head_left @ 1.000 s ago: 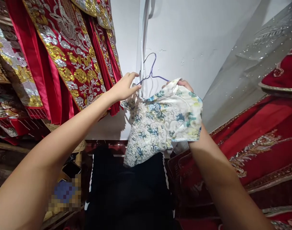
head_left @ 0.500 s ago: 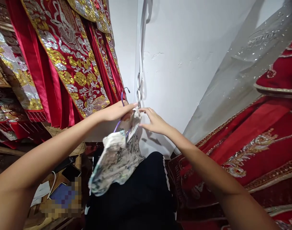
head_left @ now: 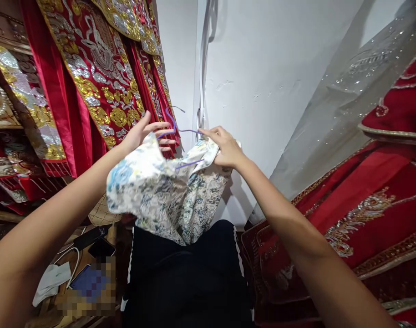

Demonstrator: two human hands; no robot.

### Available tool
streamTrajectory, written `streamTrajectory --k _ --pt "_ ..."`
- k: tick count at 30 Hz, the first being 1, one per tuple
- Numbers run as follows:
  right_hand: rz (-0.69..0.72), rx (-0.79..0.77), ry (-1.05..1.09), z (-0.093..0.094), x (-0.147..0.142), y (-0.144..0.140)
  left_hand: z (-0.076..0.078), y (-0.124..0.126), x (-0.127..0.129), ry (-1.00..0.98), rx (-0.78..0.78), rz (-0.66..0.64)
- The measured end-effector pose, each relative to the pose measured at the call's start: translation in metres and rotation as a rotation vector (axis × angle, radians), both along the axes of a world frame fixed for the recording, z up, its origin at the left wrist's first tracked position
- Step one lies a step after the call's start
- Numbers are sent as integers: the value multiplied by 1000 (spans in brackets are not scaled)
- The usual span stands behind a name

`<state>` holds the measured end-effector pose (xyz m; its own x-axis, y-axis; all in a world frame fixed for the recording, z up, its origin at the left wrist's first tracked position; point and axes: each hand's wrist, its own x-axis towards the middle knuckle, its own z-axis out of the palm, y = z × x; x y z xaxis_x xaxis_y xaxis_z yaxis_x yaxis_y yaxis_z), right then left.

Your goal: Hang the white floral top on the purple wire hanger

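Note:
A white garment with a blue, green and yellow floral print [head_left: 160, 191] hangs between my raised hands, draped over my left wrist. A thin purple wire hanger [head_left: 180, 132] runs between both hands above the cloth. My left hand [head_left: 149, 134] has its fingers spread around the hanger's hook end, with the garment over its wrist. My right hand [head_left: 223, 146] pinches the garment's collar edge together with the hanger wire.
Red robes with gold and silver embroidery [head_left: 98, 77] hang close on the left. More red embroidered cloth [head_left: 375, 191] and a sheer sequined veil [head_left: 347, 91] lie on the right. A white wall [head_left: 256, 68] is straight ahead. Below are my black trousers [head_left: 184, 278], a phone [head_left: 100, 248] and a white cable.
Both hands have risen and moved apart. The garment, bunched and dangling below the left hand before, now spreads wide over my left wrist, and my right hand has closed on its collar edge.

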<state>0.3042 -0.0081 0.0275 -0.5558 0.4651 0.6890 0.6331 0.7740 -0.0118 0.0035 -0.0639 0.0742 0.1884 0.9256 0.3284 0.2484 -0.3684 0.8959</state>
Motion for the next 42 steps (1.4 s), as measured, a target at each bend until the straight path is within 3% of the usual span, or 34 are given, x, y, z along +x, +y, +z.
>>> streamTrajectory --k 3,6,12,15,17,20,22,25,27,30,33,37,39,42 --pt "-130 -5 60 15 15 20 -22 14 -28 -221 -120 8" --pt "-266 35 118 20 26 24 -64 11 -36 -370 -134 83" --pt "-356 14 138 -12 26 -14 -163 -19 0 -467 -243 73" --pt "-268 -59 222 -28 10 -40 -198 -22 34 -579 -213 87" --pt "-36 -240 319 -32 -3 -57 -213 -19 57 -677 -217 80" --pt "407 -670 405 -44 -18 -76 -227 -16 82 -768 -287 50" --pt "485 -786 607 -64 -23 -83 -233 -18 92 -795 -330 94" --pt "194 -723 1033 -113 -29 -82 -237 -28 95 -838 -367 178" --pt "-13 -839 986 -150 -36 -75 -237 -34 93 -847 -357 182" --pt "-48 -1049 813 -187 -51 -61 -236 -38 86 -762 -343 162" --pt "-1 -1088 788 -200 -60 -53 -242 -39 79 -636 -198 320" --pt "76 -1164 749 -201 -56 -56 -263 -48 81 -297 219 831" --pt "107 -1205 750 -202 -53 -59 -274 -56 90 -76 309 852" --pt "141 -1233 776 -202 -54 -62 -282 -64 108 80 275 634"
